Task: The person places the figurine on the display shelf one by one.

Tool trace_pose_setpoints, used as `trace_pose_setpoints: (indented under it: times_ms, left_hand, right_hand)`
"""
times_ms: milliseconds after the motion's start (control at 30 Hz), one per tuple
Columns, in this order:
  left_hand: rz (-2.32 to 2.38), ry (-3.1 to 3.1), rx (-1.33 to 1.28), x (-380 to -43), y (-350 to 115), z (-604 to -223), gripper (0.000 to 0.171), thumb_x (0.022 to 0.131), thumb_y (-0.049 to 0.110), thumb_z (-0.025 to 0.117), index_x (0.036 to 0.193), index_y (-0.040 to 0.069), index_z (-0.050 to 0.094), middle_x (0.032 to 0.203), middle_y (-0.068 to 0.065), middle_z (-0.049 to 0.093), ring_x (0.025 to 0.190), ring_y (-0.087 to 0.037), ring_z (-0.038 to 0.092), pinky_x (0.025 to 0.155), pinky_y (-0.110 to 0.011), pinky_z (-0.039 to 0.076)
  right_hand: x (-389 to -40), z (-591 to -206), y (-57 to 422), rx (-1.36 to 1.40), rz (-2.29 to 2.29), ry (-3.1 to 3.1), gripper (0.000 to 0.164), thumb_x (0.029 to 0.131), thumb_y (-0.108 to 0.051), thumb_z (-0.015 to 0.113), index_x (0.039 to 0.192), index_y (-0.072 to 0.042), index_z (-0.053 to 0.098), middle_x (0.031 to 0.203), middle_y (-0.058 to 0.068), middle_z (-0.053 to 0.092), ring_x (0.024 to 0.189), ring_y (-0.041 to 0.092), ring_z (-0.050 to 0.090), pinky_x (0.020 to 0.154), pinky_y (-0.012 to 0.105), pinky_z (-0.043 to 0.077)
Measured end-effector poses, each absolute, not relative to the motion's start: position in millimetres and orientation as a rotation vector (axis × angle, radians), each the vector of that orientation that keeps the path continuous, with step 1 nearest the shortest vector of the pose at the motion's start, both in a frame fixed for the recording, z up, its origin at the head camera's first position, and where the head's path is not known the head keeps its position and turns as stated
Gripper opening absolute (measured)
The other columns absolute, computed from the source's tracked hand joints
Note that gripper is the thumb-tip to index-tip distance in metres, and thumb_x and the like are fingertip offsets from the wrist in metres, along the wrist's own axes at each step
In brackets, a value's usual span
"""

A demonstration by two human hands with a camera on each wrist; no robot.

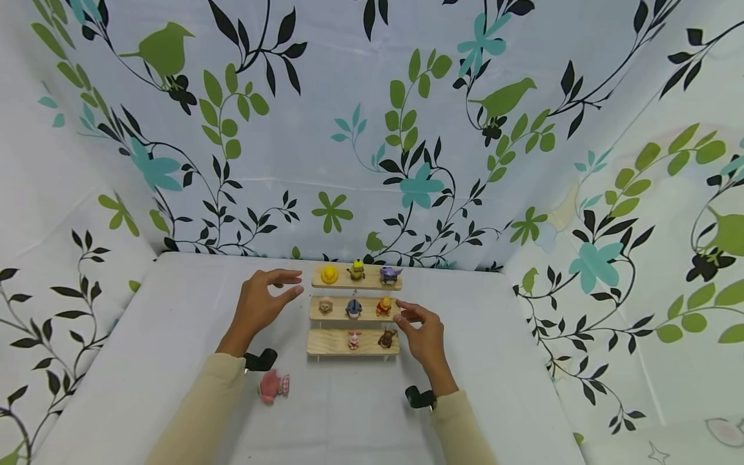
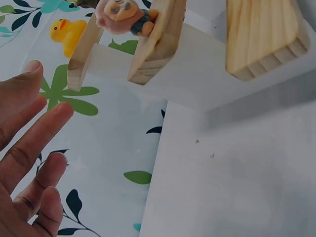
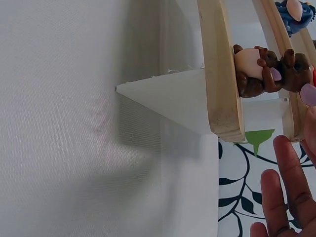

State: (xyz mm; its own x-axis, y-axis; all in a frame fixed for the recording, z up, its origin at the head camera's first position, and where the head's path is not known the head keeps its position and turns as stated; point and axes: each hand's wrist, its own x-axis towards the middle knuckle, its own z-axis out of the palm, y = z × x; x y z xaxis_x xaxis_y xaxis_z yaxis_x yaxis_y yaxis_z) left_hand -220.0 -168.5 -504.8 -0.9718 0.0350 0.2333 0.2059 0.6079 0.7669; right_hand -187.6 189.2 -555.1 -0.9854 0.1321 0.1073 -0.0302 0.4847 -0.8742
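A wooden three-tier display shelf [image 1: 328, 349] holds several small figurines. On its top board are a yellow duck [image 1: 329, 274], a yellow-green figure [image 1: 356, 270] and a purple figure [image 1: 390, 276]. The middle board carries a pink-haired figure [image 2: 118, 17], a blue donkey [image 1: 353, 308] and a yellow bear in red [image 1: 383, 306]. Below stand a pink piglet [image 1: 354, 340] and a brown figure [image 3: 254, 71]. My left hand [image 1: 261, 303], fingers spread and holding nothing, is left of the upper boards. My right hand [image 1: 424, 332] has loosely bent fingers right at the middle board's right end.
A pink toy [image 1: 273, 386] lies on the white table [image 1: 349, 420] beside my left forearm. Behind the shelf hangs a cloth [image 1: 360, 84] printed with leaves and birds. Black wrist cameras [image 1: 420, 397] sit on both wrists.
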Motion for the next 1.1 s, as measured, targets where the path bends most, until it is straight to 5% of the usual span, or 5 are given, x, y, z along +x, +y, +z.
trace_pose_setpoints:
  times_ms: [700,1100]
  left_hand:
    - [-1.119,-2.827,-0.068,-140.1,-188.8,-541.1,0.033,0.092,0.03,0.086,0.123,0.02,0.08,0.106,0.001,0.081,0.099,-0.028,0.062,0.081,-0.037,0.047]
    - [-0.967,-2.979,0.04,-104.5,-195.9,-569.6,0.028,0.091,0.037,0.085,0.114,0.02,0.083,0.081,0.009,0.071,0.077,-0.014,0.051,0.061,-0.027,0.039]
  right_hand:
    - [-187.8,-557.8,192.5,-0.07,1.495,-2.573,0.032,0.095,-0.027,0.082,0.126,-0.031,0.08,0.098,-0.001,0.079,0.097,0.017,0.07,0.09,0.044,0.056]
    - [-187.2,-559.0,192.4,-0.053,1.519,-2.545,0.035,0.092,-0.03,0.083,0.127,-0.029,0.079,0.099,0.002,0.08,0.097,0.022,0.071,0.1,0.059,0.053]
